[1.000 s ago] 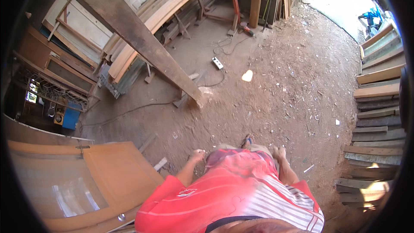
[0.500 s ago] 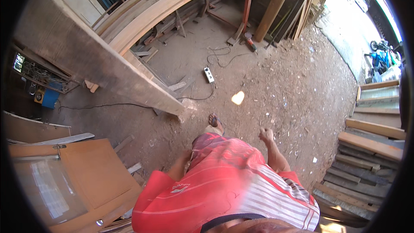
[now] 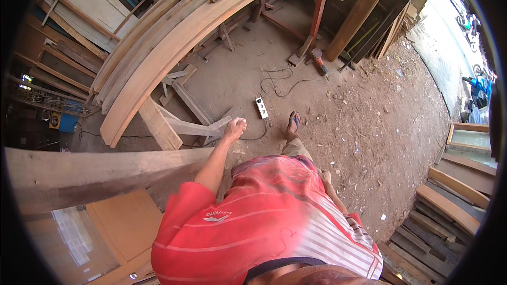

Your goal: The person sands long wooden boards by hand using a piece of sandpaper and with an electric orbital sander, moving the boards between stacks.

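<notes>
My left hand (image 3: 236,128) is out ahead of my body with its fingers curled in a loose fist; nothing shows in it. Below it on the ground lie wooden offcuts (image 3: 195,127), and a white power strip (image 3: 262,108) with a black cord is a little to its right. My right hand (image 3: 326,176) hangs low by my right side, partly hidden by the shirt, so its fingers cannot be made out. Farther ahead an orange-red angle grinder (image 3: 320,64) lies on the dirt floor, apart from both hands.
Long curved timbers (image 3: 158,53) lie raised across the far left, by a red trestle (image 3: 316,18). A thick wooden post (image 3: 105,171) stands close on my left, near an orange-brown door panel (image 3: 124,221). Stacked planks (image 3: 433,227) line the right. Wood chips litter the ground.
My left hand has swung forward from beside my body, while my right hand has swung back. My view has shifted forward, and the thick post now passes by my left.
</notes>
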`<state>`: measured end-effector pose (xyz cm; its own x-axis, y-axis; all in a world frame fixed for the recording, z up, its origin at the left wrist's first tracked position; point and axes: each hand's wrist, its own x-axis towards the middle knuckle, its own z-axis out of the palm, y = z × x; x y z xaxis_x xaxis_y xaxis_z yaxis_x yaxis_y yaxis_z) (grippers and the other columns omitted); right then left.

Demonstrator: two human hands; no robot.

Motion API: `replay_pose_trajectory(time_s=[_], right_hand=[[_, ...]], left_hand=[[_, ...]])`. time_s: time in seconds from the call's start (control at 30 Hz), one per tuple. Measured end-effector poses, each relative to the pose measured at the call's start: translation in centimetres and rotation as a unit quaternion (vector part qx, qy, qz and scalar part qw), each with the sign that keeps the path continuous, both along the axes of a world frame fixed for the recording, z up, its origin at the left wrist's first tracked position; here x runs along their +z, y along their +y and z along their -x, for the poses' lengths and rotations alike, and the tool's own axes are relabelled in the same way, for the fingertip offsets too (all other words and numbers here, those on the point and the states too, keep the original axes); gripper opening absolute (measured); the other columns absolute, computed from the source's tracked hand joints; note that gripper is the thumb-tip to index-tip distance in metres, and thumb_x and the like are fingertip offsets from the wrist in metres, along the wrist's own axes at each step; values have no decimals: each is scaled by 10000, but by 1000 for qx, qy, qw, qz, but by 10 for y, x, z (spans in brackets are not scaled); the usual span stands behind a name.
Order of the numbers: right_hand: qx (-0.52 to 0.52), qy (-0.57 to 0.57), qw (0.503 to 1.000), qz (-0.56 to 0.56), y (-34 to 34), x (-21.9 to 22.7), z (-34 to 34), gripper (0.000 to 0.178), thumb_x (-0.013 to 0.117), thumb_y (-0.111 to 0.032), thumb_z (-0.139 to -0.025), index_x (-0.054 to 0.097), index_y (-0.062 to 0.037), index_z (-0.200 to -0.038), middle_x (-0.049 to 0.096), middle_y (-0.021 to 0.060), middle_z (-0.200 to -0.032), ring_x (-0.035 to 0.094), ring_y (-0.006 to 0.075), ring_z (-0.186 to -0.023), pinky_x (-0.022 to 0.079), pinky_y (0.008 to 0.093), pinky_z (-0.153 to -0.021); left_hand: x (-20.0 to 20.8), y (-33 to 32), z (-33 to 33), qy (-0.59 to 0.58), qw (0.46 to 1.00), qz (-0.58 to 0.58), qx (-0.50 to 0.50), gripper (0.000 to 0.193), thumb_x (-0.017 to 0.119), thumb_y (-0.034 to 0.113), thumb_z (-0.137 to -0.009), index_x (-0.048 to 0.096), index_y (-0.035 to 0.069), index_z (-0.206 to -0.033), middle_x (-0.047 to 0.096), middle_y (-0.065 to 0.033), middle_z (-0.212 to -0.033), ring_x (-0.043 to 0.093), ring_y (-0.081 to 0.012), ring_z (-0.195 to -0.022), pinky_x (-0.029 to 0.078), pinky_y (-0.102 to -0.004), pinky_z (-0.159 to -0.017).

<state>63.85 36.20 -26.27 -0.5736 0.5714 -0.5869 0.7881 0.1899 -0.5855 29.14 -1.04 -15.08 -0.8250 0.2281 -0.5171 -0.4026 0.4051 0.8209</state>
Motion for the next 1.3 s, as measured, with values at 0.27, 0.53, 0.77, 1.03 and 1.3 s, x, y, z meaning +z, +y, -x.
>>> replay_pose_trajectory(time_s=[0.27,0.53,0.77,1.03,1.3], right_hand=[[54,-59,997,3,132,-36,199,468,653,-410,-876,743,48,-836,728,187,-767,718,272,-744,539,408,-672],[38,141,988,52,272,15,449,403,650,-371,-961,661,27,-1024,678,87,-813,669,160,-663,513,296,-541],[60,195,975,89,252,103,528,481,649,-414,-979,643,38,-1145,692,104,-925,701,165,-789,527,293,-624],[175,205,963,-12,222,133,618,427,659,-350,-957,654,34,-1146,739,173,-966,734,247,-862,552,359,-771],[258,419,831,-261,142,270,843,431,654,-319,-969,599,-17,-1272,599,242,-1272,601,385,-1162,494,432,-974]], left_hand=[[-2,65,128,-22,994,-16,104,473,626,402,-979,600,34,-1273,694,-46,-1068,661,-144,-941,542,-306,-783],[58,135,241,155,983,45,92,482,615,354,-992,593,-28,-1286,694,-133,-1165,679,-223,-1063,555,-354,-869],[176,174,375,375,908,144,119,446,621,245,-984,570,-54,-1312,663,-228,-1232,641,-352,-1167,501,-418,-1010],[193,151,516,547,757,355,48,595,687,247,-905,474,30,-1417,460,-243,-1447,425,-395,-1350,368,-508,-1108],[186,113,557,441,804,397,-43,524,760,265,-868,595,111,-1341,573,-118,-1332,531,-309,-1254,402,-474,-1004]])
